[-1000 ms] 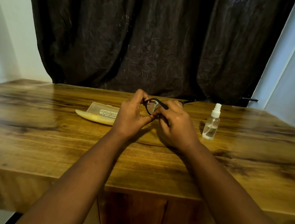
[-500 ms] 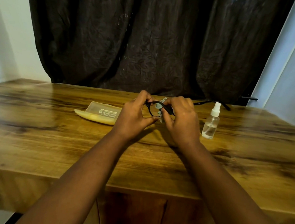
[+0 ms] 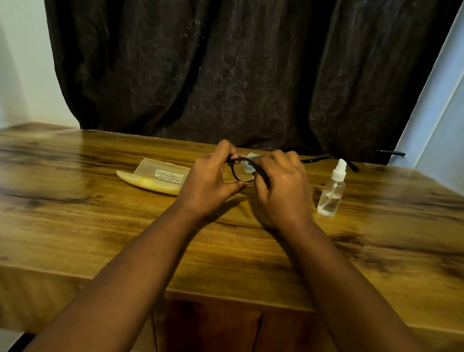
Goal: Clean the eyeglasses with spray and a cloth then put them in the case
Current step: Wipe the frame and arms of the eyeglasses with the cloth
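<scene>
Black-framed eyeglasses (image 3: 242, 174) are held above the middle of the wooden table (image 3: 83, 219). My left hand (image 3: 211, 182) pinches the left rim of the frame between thumb and fingers. My right hand (image 3: 282, 191) holds a small pale blue cloth (image 3: 248, 163) against a lens, its fingers curled around cloth and frame. One temple arm sticks out to the right behind my right hand. A clear spray bottle (image 3: 332, 189) with a white nozzle stands upright to the right. An open translucent yellow case (image 3: 158, 177) lies to the left, partly behind my left hand.
A dark curtain (image 3: 234, 65) hangs behind the table's far edge. White walls stand at both sides, with a dark handle (image 3: 391, 152) at the right. The table's front edge runs below my forearms.
My right hand has shifted the cloth over the lens, and the glasses have turned a little, so the temple arm now points further right. The bottle and case have not moved.
</scene>
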